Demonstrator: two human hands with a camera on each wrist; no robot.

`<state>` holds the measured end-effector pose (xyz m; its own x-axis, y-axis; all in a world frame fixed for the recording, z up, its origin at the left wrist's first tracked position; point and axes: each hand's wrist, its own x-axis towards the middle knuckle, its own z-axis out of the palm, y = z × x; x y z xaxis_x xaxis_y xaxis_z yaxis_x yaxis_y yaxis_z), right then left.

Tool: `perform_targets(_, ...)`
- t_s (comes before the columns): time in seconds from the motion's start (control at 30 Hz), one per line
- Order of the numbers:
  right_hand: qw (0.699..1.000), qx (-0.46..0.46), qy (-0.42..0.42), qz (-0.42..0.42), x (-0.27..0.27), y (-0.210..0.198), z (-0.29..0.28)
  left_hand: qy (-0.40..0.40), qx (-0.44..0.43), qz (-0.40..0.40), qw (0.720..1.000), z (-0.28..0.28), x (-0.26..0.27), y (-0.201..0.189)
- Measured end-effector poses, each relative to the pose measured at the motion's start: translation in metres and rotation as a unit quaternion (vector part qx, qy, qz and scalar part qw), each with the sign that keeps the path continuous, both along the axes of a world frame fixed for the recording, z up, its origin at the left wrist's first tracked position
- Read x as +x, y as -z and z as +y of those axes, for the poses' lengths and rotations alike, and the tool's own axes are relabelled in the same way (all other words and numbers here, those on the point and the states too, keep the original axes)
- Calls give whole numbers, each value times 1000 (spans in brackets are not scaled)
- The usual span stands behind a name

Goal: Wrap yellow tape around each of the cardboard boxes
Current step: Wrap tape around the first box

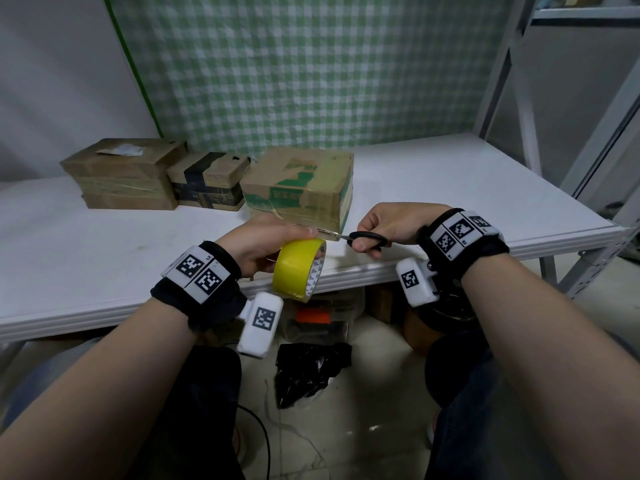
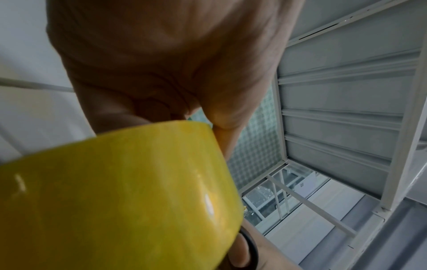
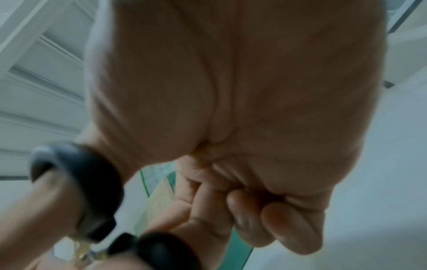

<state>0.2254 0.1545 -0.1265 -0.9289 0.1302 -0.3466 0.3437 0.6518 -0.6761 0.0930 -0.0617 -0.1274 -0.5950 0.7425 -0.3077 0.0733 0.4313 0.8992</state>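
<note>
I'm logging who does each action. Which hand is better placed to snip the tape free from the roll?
Right. The right hand grips the black-handled scissors, blades pointing at the left hand, which is occupied holding the yellow tape roll near the green-printed box.

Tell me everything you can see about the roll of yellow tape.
The roll of yellow tape is a wide ring with a glossy yellow outer face and a white inner core printed with small dark marks. The left hand grips it from above, holding it in the air at the near edge of the white table, its open side turned to the right. The blades of the black-handled scissors, held in the right hand, reach toward its top.
</note>
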Motion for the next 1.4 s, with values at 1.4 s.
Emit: perform_targets(1.4, 998, 48, 18, -48, -5, 7, 2, -127, 402, -58, 905, 4, -15, -42)
